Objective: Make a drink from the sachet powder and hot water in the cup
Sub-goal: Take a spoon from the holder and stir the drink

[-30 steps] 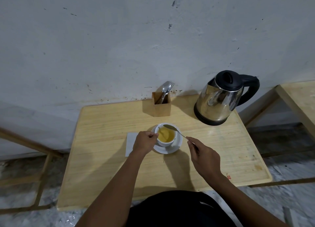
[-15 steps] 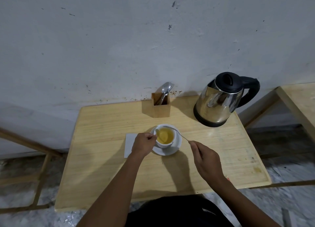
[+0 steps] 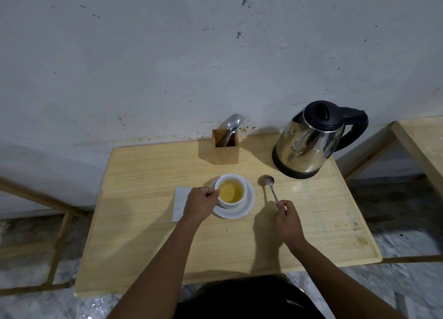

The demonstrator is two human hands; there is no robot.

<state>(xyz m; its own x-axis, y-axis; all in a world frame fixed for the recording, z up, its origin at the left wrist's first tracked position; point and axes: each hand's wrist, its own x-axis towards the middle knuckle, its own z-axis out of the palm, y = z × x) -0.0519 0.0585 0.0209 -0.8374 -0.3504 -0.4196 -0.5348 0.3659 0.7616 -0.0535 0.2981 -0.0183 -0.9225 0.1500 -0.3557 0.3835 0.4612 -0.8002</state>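
At frame centre on the wooden table [image 3: 143,223], the white cup [image 3: 231,191] of yellow drink sits on its saucer [image 3: 247,205]. The left hand [image 3: 200,203] is curled closed against the cup's left side. Right of centre, the right hand [image 3: 286,219] pinches the spoon [image 3: 269,187] handle, bowl near the tabletop.

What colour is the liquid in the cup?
Yellow-amber, translucent, in the white cup on its white saucer. Head view, the only one.
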